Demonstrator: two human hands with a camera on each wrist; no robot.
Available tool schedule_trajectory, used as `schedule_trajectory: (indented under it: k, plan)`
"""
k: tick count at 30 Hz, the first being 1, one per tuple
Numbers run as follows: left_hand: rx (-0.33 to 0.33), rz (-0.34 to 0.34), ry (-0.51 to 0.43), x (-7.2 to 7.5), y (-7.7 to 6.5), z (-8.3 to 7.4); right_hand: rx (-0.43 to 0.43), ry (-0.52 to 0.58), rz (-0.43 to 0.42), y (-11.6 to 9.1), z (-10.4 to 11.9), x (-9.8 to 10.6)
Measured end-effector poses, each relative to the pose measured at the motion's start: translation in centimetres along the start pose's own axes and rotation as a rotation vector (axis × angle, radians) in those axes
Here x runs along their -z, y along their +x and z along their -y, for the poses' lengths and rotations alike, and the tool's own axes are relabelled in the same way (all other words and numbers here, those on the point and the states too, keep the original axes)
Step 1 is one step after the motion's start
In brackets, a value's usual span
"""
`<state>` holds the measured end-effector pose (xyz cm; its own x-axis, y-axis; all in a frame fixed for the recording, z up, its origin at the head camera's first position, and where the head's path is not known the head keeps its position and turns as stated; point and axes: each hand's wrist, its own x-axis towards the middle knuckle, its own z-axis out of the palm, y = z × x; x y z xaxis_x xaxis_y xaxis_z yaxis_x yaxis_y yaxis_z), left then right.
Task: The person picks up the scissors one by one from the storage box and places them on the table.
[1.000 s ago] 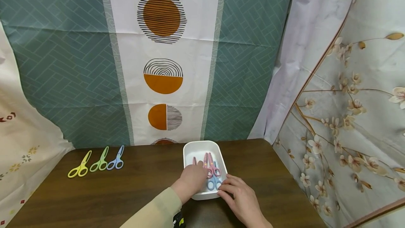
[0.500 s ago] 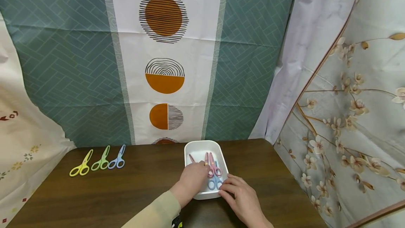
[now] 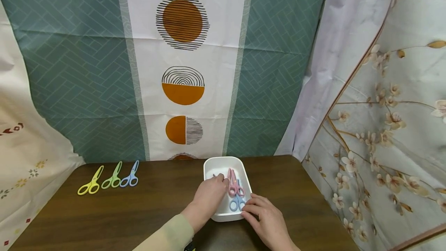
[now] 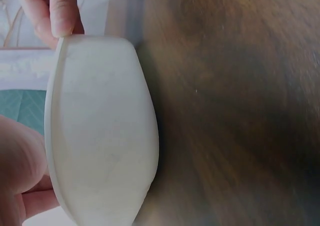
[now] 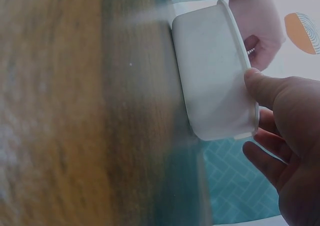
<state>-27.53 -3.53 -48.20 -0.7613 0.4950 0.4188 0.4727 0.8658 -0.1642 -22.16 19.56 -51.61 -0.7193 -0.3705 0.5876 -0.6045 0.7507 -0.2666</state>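
A white tray point(image 3: 227, 217) on the table holds several child-size scissors. My left hand point(image 3: 211, 193) reaches down into its left half, palm turned down. One thin pink blade tip point(image 3: 214, 175) of a pair of scissors shows past the fingers, which hide the rest. Beside that hand lie pink scissors point(image 3: 232, 189), overlapping light blue scissors point(image 3: 234, 205) near the front. At the tray's front right corner my right hand point(image 3: 263, 217) pinches the rim; the right wrist view shows its thumb point(image 5: 265, 88) on the outer wall and its fingers across the edge.
Yellow scissors point(image 3: 91, 183), green scissors point(image 3: 113, 179) and blue-violet scissors point(image 3: 131, 177) lie in a slanting row at the back left of the dark wooden table point(image 3: 153, 196). Patterned curtains point(image 3: 268, 88) hang behind and at both sides.
Inside the tray, the pink blade tip beside my left hand swung left, then back right and more hidden. My left hand has shifted slightly up and right. The right hand stays at the corner.
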Motion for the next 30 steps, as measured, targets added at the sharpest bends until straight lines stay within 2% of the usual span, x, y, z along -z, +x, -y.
schedule_trajectory:
  k: [11, 16, 24, 30]
  plan:
    - [-0.032, -0.183, -0.014, 0.5, -1.0, 1.5, -0.042, 0.002, 0.041, -0.1, 0.0, 0.0]
    - [-0.027, -0.257, -0.041, 0.6, -1.6, 1.9, -0.053, -0.005, 0.052, -0.1, 0.1, 0.1]
    - [0.042, -0.324, -0.123, 1.3, -2.8, 2.5, -0.064, 0.0, 0.064, -0.1, 0.2, 0.1]
    - [0.073, -0.436, -0.162, 1.9, -3.7, 3.3, -0.063, -0.003, 0.064, -0.1, 0.2, 0.1]
